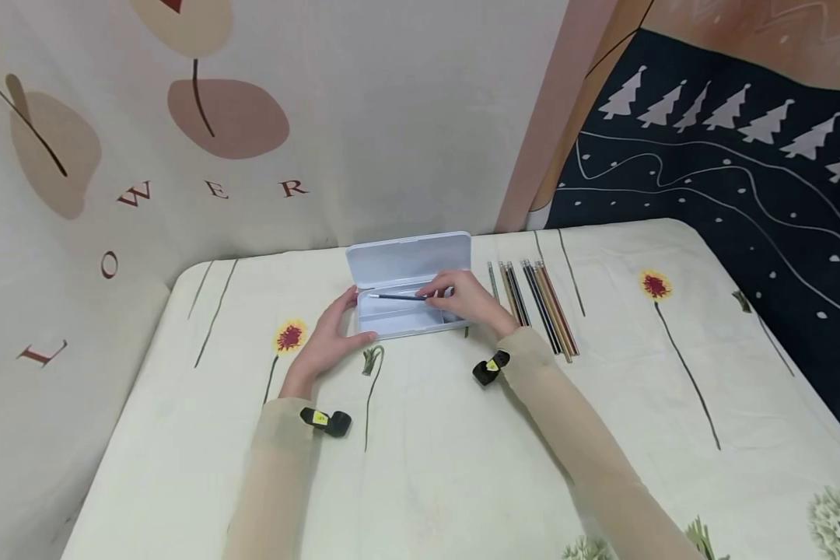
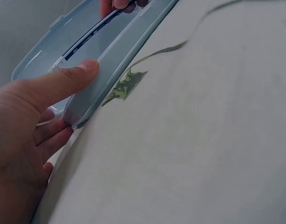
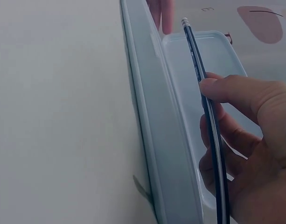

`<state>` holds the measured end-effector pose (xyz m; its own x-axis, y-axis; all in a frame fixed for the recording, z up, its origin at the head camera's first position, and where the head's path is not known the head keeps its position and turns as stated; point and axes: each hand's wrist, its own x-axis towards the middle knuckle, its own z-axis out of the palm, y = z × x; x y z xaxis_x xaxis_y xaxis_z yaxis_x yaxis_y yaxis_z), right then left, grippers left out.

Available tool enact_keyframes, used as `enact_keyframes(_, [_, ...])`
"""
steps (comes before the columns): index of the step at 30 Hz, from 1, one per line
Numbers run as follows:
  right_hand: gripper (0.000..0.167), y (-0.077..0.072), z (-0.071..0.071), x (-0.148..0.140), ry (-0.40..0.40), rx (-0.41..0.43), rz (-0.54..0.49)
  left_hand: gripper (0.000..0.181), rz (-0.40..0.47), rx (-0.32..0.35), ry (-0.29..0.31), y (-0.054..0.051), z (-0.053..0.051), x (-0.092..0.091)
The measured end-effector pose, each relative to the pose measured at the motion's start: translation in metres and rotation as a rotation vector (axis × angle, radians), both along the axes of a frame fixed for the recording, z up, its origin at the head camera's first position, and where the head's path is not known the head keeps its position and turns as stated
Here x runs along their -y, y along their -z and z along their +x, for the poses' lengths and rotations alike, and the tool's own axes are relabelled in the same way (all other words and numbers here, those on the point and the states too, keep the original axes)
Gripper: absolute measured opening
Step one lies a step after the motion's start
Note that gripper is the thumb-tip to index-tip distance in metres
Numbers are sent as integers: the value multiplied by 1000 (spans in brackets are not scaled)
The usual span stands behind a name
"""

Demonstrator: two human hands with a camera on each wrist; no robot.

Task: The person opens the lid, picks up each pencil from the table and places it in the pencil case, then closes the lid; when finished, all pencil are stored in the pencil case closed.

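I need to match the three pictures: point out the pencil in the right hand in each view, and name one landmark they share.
Head: the dark pencil is near the centre, over the open case, pinched by the right hand.
Left wrist: upper left, slanting up from near the thumb of the left hand.
Right wrist: right of centre, running from near the top to the bottom edge.
Shared landmark: the case.

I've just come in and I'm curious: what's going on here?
A person's right hand pinches a dark pencil over the open pencil case; whether the pencil touches the case is unclear. The left hand grips the case's left end. More pencils lie side by side on the flower-patterned cloth, right of the case.
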<state>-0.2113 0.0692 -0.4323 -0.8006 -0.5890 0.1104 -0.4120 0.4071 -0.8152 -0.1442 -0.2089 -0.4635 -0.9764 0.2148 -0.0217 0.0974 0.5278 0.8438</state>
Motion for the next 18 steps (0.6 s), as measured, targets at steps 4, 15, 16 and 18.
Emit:
enact_keyframes(4, [19, 3, -3, 7, -25, 16, 11, 93, 9, 0, -1, 0, 0, -1])
enact_keyframes(15, [18, 13, -7, 17, -24, 36, 35, 95, -9, 7, -2, 0, 1, -2])
enact_keyframes(16, [18, 14, -7, 17, -24, 40, 33, 95, -11, 6, -2, 0, 1, -1])
enact_keyframes(18, [19, 14, -7, 18, -23, 45, 34, 95, -13, 6, -3, -1, 1, -1])
